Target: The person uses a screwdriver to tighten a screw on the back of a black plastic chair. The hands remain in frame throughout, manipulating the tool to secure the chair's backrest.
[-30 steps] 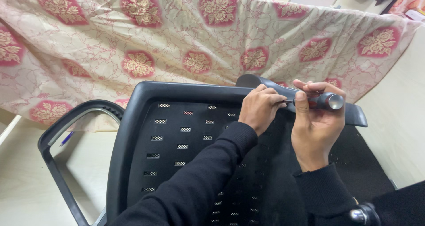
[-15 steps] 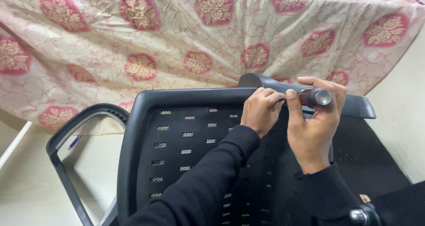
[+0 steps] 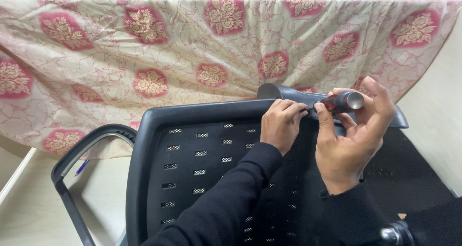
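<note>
We hold a screwdriver in our right hand, just above the top edge of the black office chair backrest, toward its right corner. The handle, dark with a red band, ends in a rounded metal-looking cap that faces us; thumb and fingers curl around it, the thumb pressed along the near side and the fingertips wrapped over the top. The tool's long axis runs nearly level, from the cap at the right to the shaft at the left, along the backrest's upper edge.

Our left hand sits just beside it to the left, touching the top edge of the backrest. Its fingers are bent together, and the fingertips appear to pinch the thin shaft where it leaves the handle; the tip itself is hidden behind those fingers, so we cannot tell what it meets. So the working end lies leftward from the right hand and directly under the left fingertips, the left hand being the nearer one.

Behind the backrest, the grey armrest pad shows partly. A flowered cream and red cloth hangs behind. A second armrest loop stands off the chair's left side.
</note>
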